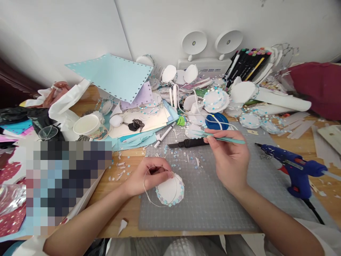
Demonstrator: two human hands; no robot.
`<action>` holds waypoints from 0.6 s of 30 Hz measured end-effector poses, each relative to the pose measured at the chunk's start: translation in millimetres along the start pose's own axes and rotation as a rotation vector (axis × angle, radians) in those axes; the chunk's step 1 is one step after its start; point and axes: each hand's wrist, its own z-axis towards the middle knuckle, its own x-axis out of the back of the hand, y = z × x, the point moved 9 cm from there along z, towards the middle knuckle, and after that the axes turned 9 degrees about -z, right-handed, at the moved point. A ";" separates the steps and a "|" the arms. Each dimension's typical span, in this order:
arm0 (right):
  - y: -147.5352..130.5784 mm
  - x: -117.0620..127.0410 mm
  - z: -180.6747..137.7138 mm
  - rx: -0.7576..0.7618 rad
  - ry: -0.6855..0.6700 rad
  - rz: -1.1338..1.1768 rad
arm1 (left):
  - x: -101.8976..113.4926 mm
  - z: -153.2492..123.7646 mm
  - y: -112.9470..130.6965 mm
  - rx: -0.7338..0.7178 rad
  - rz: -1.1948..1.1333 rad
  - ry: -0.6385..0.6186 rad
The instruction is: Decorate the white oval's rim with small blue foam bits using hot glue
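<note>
My left hand [149, 177] rests on the grey cutting mat [207, 199], its fingers closed on a white disc edged with pale blue sequins [170, 190] and on a thin wire loop [146, 190] around it. My right hand [230, 156] is raised over the mat, pinching a slim teal stick-like tool [226, 138] that points right. A black utility knife [188, 143] lies just beyond the right hand's fingers.
A blue glue gun [295, 167] lies at the mat's right edge. Behind are a blue round lid [217, 121], piles of white decorated discs [215, 99], a marker set [247, 62], light-blue paper [114, 74], a paper cup [87, 125], a white pen [165, 135] and a maroon cloth [319, 85].
</note>
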 end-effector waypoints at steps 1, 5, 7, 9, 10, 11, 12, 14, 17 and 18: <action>-4.8 1.5 0.2 0.037 0.016 -0.014 | -0.5 -0.1 0.5 -0.004 0.015 0.001; -11.3 -0.1 0.7 0.067 -0.002 -0.069 | -3.2 0.0 4.0 -0.039 0.075 0.003; -10.3 -2.3 0.5 0.056 -0.025 -0.087 | -5.4 0.3 4.8 -0.050 0.082 -0.010; -9.8 -3.8 0.3 0.056 -0.037 -0.090 | -7.3 0.6 5.7 -0.064 0.095 -0.025; -10.2 -4.1 0.2 0.062 -0.036 -0.087 | -7.9 0.7 6.8 -0.079 0.111 -0.031; -11.2 -3.8 0.2 0.074 -0.028 -0.081 | -8.8 0.8 8.6 -0.103 0.133 -0.038; -12.6 -2.9 0.2 0.088 -0.012 -0.074 | -9.9 0.6 10.9 -0.134 0.161 -0.048; -15.4 0.5 0.0 0.113 0.034 -0.058 | -13.3 -0.5 15.7 -0.206 0.229 -0.076; -17.2 5.4 -0.4 0.129 0.091 -0.035 | -19.5 -2.9 19.4 -0.290 0.330 -0.129; -16.2 5.1 -0.2 0.120 0.083 -0.021 | -21.1 -3.6 20.1 -0.312 0.359 -0.142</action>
